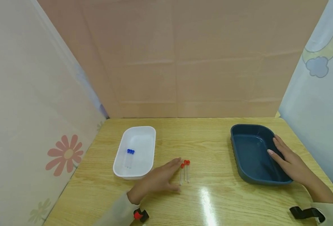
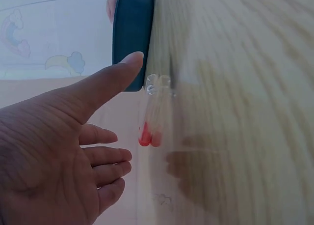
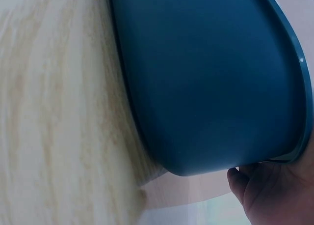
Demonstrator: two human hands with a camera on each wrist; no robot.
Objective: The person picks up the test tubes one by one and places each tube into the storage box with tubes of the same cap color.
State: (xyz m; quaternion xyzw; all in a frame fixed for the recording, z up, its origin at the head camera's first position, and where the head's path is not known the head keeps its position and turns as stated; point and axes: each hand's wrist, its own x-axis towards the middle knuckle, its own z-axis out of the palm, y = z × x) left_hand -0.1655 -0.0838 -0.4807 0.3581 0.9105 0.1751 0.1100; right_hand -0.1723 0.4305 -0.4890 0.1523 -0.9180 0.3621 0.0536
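Observation:
My left hand [image 1: 160, 177] is held just left of three clear test tubes with red caps [image 1: 188, 171], thumb spread from the fingers and nothing in its grasp. In the left wrist view, the red-capped tubes [image 2: 151, 122] show past the fingertips on the wood. My right hand [image 1: 292, 163] grips the right wall of a dark blue basin [image 1: 241, 157], thumb over the rim and fingers along the outer side. The right wrist view has the basin [image 3: 206, 87] covering part of that hand. Several blue-capped tubes [image 1: 130, 153] lie in a white tray [image 1: 118, 164].
Both containers stand on a wooden table [image 1: 211, 141], the white tray left and the basin right. A brown paper panel [image 1: 177, 62] rises along the back edge. Patterned cloth walls flank both sides, including one with a flower [image 1: 68, 153].

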